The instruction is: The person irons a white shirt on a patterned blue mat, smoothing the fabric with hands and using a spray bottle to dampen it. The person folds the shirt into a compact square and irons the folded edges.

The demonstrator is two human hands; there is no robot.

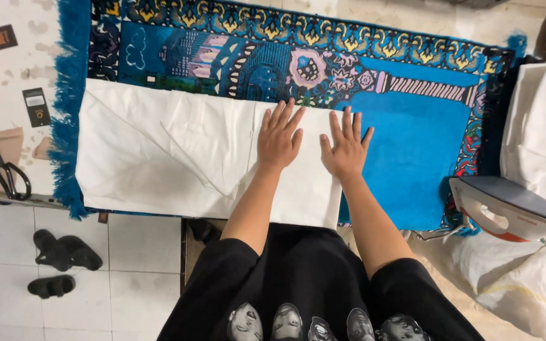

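Both hands lie flat with fingers spread, holding nothing: the left hand and the right hand press on the white cloth spread over the blue patterned rug. An iron rests well apart at right.

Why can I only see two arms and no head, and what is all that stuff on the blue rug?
The camera sits on the person's head and looks down, so you see only their arms and black clothes. The left hand and right hand both lie flat, fingers spread, on a white cloth. They press it; they grip nothing. The cloth is spread over a blue patterned rug that covers a table. To the right stands a clothes iron, tipped on its end, beside more pale fabric. At the far left lie black scissors. Down on the tiled floor are dark sandals.
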